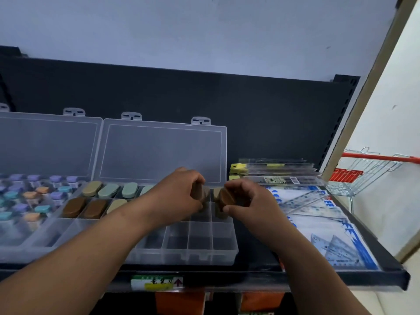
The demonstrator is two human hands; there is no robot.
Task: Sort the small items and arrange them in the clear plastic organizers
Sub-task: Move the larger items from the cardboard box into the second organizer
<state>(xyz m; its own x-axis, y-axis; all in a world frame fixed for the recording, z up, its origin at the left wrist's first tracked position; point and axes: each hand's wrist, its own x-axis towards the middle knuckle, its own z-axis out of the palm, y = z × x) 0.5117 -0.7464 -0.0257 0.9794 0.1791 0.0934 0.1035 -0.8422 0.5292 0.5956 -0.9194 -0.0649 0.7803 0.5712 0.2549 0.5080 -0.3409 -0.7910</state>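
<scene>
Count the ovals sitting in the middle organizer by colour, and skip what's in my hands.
Brown ovals: 2
Tan ovals: 2
Grey-green ovals: 2
Pale oval, partly hidden: 1
Total: 7 in view

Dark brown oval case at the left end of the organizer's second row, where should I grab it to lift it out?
Come down from above and pinch the dark brown oval case across its narrow width. Its top stands proud of the dividers of the clear organizer, while a second brown case sits in the next compartment on its right, so a sideways approach looks blocked.
</scene>
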